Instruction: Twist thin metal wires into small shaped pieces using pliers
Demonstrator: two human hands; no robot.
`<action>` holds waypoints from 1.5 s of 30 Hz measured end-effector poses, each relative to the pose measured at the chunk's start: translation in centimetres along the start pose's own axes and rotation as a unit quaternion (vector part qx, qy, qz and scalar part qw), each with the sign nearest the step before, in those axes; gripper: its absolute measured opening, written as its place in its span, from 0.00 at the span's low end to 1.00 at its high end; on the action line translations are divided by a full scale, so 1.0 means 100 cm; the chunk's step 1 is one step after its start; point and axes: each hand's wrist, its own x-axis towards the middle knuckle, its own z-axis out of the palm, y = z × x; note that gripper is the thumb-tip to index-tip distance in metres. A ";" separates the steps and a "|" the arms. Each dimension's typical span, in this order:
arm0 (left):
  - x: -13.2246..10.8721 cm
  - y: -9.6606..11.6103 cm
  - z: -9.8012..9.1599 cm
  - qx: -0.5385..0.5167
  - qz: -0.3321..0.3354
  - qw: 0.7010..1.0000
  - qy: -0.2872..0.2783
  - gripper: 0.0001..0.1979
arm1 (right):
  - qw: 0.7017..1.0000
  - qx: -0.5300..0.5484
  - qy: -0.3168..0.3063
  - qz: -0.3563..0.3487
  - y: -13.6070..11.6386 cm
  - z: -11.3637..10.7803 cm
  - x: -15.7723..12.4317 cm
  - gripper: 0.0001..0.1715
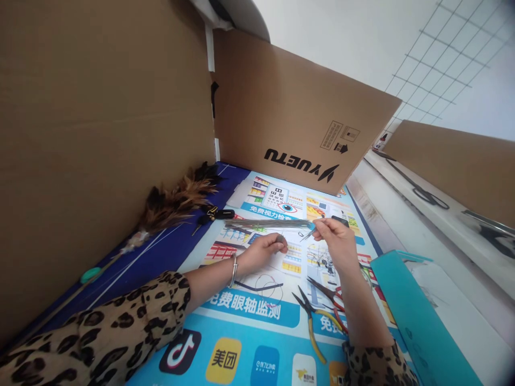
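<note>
A bundle of thin straight grey wires (269,223) lies crosswise over the printed sheet. My right hand (336,238) is closed in a pinch at the bundle's right end, on thin wire whose short ends (308,234) stick out below the fingertips. Just below the bundle, my left hand (265,252) has its fingers curled together; a small dark greyish patch shows at the fingertips, too unclear to name. Nearer me lie yellow-handled pliers (309,316) with jaws apart, beside red-handled pliers (328,292) partly behind my right forearm.
Cardboard walls (298,107) stand at the back and left. A feather duster (173,201) and keys with a black fob (213,214) lie at the left. Loose thin wire (267,289) curls on the sheet. A teal box (418,321) is at right, with scissors (426,195) on the ledge beyond.
</note>
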 end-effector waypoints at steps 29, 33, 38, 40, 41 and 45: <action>0.013 0.003 -0.029 -0.145 0.012 0.965 0.220 0.11 | 0.984 -0.047 -0.155 0.076 0.064 0.038 -0.011 0.13; 0.012 0.003 -0.036 -0.196 0.010 0.957 0.214 0.12 | 0.984 -0.057 -0.159 0.057 0.069 0.039 -0.012 0.14; 0.003 0.002 -0.059 -0.267 -0.017 0.938 0.221 0.12 | 0.973 -0.136 -0.187 0.018 0.070 0.041 -0.014 0.13; -0.002 -0.002 -0.071 -0.286 -0.026 0.931 0.224 0.12 | 0.970 -0.160 -0.186 0.001 0.068 0.040 -0.013 0.13; -0.005 -0.004 -0.076 -0.297 -0.028 0.927 0.227 0.11 | 0.968 -0.171 -0.183 -0.009 0.065 0.040 -0.013 0.13; -0.013 -0.013 -0.091 -0.331 -0.039 0.908 0.254 0.09 | 0.953 -0.230 -0.188 -0.060 0.051 0.034 -0.012 0.13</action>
